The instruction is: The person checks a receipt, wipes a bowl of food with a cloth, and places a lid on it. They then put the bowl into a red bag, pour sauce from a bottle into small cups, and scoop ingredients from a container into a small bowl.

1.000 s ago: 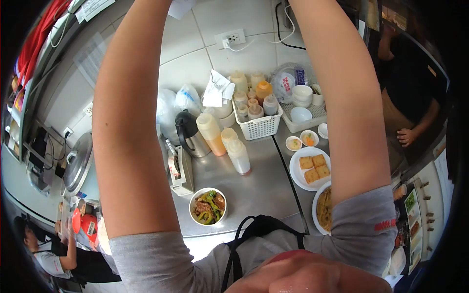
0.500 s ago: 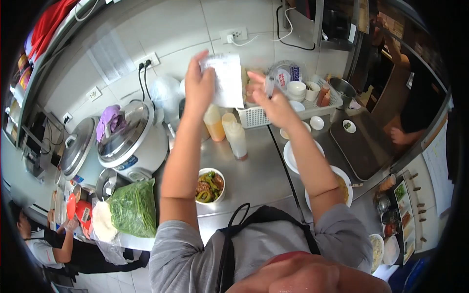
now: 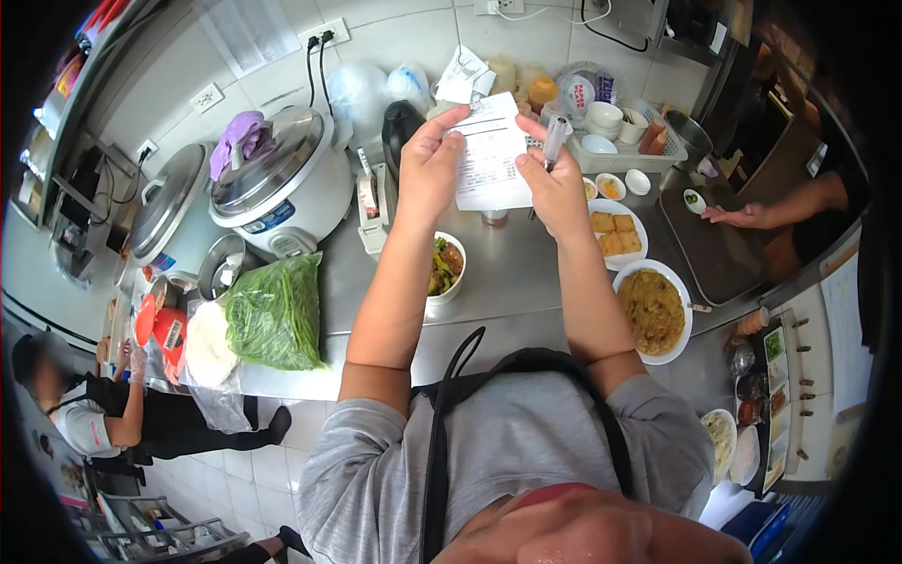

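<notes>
Over the steel counter (image 3: 507,324), I hold up a printed paper slip (image 3: 493,160). My left hand (image 3: 432,169) pinches its left edge between thumb and fingers. At the right edge, my right hand (image 3: 556,188) grips the slip too, with a pen (image 3: 556,138) tucked between its fingers. A white bowl of greens and meat (image 3: 445,266), partly hidden by my left forearm, stands below. Right of my right forearm are a plate of golden squares (image 3: 615,235) and a larger plate of yellowish-brown food (image 3: 653,312).
Two rice cookers (image 3: 282,193) and a bag of green vegetables (image 3: 274,312) occupy the left. A basket of dishes (image 3: 662,146) stands behind. Another person's hand (image 3: 742,216) reaches over the dark tray (image 3: 719,258); a co-worker (image 3: 89,414) stands far left.
My hands have come together; the right one now grips the slip's edge. The view has shifted, uncovering the plate of golden squares. At right, the other person's hand has reached over the tray.
</notes>
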### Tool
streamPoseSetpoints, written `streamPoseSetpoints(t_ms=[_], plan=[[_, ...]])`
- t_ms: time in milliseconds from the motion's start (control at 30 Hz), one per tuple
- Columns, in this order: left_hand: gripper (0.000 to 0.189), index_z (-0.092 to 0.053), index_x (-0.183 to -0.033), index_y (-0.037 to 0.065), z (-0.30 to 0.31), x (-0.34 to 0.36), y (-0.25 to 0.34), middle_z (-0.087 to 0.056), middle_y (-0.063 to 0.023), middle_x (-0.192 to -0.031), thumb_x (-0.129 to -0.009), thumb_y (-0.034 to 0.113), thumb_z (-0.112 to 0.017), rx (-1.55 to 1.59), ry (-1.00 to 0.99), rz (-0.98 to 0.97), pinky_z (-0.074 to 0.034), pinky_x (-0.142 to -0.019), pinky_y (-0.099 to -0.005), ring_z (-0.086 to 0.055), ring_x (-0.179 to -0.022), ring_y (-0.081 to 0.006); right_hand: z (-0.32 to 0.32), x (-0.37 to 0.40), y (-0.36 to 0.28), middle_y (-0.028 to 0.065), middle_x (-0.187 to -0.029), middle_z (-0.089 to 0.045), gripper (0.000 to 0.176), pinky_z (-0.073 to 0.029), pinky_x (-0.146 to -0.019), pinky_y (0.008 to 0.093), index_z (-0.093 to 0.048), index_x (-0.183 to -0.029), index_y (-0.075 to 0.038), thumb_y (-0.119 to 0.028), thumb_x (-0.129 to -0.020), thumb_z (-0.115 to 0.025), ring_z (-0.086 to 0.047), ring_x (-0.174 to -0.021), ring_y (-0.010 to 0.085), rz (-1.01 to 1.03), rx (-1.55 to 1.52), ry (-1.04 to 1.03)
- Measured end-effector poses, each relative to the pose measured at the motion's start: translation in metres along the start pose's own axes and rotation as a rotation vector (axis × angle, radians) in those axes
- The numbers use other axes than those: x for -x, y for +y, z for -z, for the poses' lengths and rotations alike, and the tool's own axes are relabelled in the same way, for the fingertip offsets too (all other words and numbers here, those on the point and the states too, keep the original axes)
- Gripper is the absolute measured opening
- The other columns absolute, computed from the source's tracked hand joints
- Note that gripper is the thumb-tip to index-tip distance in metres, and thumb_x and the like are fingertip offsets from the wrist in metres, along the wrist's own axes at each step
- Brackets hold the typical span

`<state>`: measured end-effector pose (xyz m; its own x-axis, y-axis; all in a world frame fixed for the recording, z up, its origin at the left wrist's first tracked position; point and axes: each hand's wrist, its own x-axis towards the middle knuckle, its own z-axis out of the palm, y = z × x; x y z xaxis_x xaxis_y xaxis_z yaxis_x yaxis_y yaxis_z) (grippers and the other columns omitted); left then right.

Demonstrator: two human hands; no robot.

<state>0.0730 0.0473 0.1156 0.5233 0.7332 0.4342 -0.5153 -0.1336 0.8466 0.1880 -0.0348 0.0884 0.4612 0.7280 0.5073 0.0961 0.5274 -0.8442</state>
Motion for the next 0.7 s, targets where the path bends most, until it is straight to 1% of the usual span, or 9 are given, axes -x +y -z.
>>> streamPoseSetpoints(t_ms=[100,267,600,700], plan=[[0.029,-0.044,-0.107,-0.006,0.001,0.01,0.012,-0.052,-0.0126,-0.098,-0.08,0.0,-0.039,0.001,-0.016,0.009,-0.04,-0.075,-0.0232,-0.051,-0.084,-0.0128,-0.007,0.009,-0.007,-0.0071,-0.058,-0.036,0.035,-0.031,-0.052,0.0164,-0.045,-0.113,-0.002,-0.001,-0.077,-0.046,-0.032,-0.054,0.0014,-0.018,-0.027,-0.007],[0.03,-0.043,-0.109,-0.005,0.004,0.021,0.025,-0.052,-0.0127,-0.099,-0.08,0.002,-0.038,0.0,-0.024,0.035,-0.041,-0.075,-0.0237,-0.051,-0.085,-0.0133,-0.016,0.016,-0.009,-0.0074,-0.057,-0.035,0.033,-0.03,-0.05,0.0164,-0.047,-0.11,-0.002,-0.001,-0.077,-0.046,-0.031,-0.052,0.0013,0.04,-0.008,0.013],[0.029,-0.046,-0.107,-0.004,0.021,0.021,0.024,-0.053,-0.012,-0.098,-0.08,0.001,-0.038,0.034,-0.028,0.055,-0.041,-0.072,-0.0224,-0.052,-0.083,-0.0124,-0.028,0.021,-0.012,-0.0075,-0.059,-0.039,0.031,-0.031,-0.049,0.0164,-0.052,-0.107,-0.005,-0.001,-0.077,-0.046,-0.033,-0.053,0.0005,-0.022,0.055,-0.009],[0.029,-0.045,-0.108,-0.004,0.024,0.019,0.023,-0.053,-0.0121,-0.098,-0.08,0.001,-0.038,0.036,-0.04,0.052,-0.041,-0.073,-0.0224,-0.052,-0.083,-0.0125,-0.03,0.019,-0.005,-0.0073,-0.061,-0.041,0.029,-0.031,-0.05,0.016,-0.053,-0.105,-0.005,-0.001,-0.077,-0.046,-0.034,-0.054,0.0005,0.015,0.058,0.002]])
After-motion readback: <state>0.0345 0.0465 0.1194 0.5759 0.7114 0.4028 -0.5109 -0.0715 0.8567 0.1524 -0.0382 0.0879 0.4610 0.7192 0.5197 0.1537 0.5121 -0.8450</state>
